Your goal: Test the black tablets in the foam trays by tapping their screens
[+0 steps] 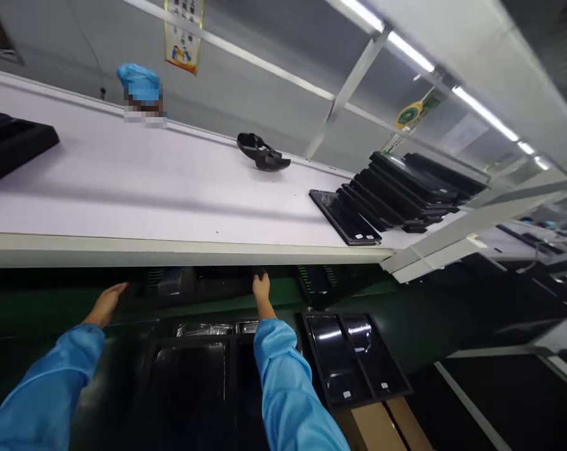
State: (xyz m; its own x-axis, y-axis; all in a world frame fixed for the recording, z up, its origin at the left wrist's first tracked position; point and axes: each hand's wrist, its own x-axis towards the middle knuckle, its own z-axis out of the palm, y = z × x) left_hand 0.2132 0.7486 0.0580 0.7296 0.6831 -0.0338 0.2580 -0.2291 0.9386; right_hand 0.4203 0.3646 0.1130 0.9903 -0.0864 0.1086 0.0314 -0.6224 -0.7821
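Below the white shelf, a black tray (222,287) lies in deep shadow between my two hands. My left hand (105,305) is at its left end, fingers together and their tips lost against the dark edge. My right hand (261,288) has its fingers curled over the tray's right part. Both forearms wear blue sleeves. Nearer to me, a larger black tray (231,376) holds dark glossy panels, partly covered by my right sleeve. To its right, another black tray (342,360) holds two glossy panels with small white labels.
The white shelf (146,188) crosses above my hands, its front edge close over them. Stacked black panels (396,188) stand on its right, a black strap-like object (263,152) at the back. Cardboard boxes (377,429) sit lower right. A person in a blue cap (141,84) is beyond.
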